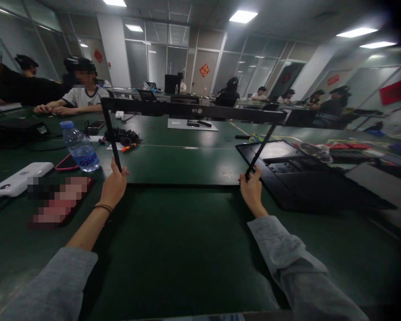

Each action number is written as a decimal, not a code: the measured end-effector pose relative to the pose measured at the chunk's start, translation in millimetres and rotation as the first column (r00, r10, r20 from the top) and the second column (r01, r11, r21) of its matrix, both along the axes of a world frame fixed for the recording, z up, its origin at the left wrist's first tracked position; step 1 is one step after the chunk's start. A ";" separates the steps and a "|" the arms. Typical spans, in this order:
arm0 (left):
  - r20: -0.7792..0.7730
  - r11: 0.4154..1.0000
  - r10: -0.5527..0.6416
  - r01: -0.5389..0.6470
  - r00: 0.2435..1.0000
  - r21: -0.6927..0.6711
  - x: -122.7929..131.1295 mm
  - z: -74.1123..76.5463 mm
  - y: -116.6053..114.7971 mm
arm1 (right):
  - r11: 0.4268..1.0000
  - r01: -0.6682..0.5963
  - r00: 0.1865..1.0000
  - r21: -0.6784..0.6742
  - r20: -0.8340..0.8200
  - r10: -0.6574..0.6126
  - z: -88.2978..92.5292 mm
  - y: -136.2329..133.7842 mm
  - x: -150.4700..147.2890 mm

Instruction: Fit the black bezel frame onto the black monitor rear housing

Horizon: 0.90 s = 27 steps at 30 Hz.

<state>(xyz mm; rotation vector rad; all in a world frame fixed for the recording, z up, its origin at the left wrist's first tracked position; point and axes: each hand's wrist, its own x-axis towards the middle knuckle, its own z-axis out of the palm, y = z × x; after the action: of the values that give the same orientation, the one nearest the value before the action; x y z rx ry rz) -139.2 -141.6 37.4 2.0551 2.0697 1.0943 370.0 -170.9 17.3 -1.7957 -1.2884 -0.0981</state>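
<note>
A thin black monitor bezel (180, 108) with an upside-down LG logo is held up over the green table, tilted away from me. My left hand (113, 188) is closed around its left side bar, near the lower corner. On the opposite bar, my right hand (253, 191) grips close to the other lower corner. Through the open middle of the frame the tabletop shows. To the right of my right hand lies a large black monitor back cover (304, 178), flat on the table.
Left of my left hand stand a water bottle (82, 149), a white power bank (22, 178) and a partly blurred red phone-like item (65, 200). Black cables (123, 137) and an orange-handled tool (129, 147) lie farther off. Across the table sits a person (83, 93).
</note>
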 end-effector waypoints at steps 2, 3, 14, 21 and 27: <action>-0.023 0.999 0.044 -0.044 0.999 -0.029 1.0 5.2 -2.8 | 0.999 0.047 0.999 -0.008 0.021 -0.047 1.6 -2.2 -0.7; -0.040 0.997 0.068 -0.069 0.997 -0.039 1.1 6.3 -3.4 | 0.998 0.058 0.998 -0.023 0.026 -0.057 1.4 -2.5 -0.5; -0.295 0.988 -0.022 -0.025 0.955 -0.154 -13.3 -21.0 10.8 | 0.959 0.074 0.979 -0.273 0.203 -0.017 -31.3 15.8 19.4; -0.110 0.928 -0.314 0.281 0.943 -0.243 5.6 -5.7 0.8 | 0.974 0.009 1.000 -0.227 0.025 -0.003 -28.1 23.0 28.4; -0.104 0.805 -0.538 0.474 0.837 -0.356 25.8 1.3 -17.1 | 0.991 0.028 0.975 -0.133 -0.217 -0.056 -18.1 17.4 38.0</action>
<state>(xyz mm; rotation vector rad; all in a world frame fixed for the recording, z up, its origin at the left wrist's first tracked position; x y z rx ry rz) -113.3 -158.7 38.7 2.4026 1.4648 0.4491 408.0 -153.5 -0.8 -1.8855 -1.1197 0.1613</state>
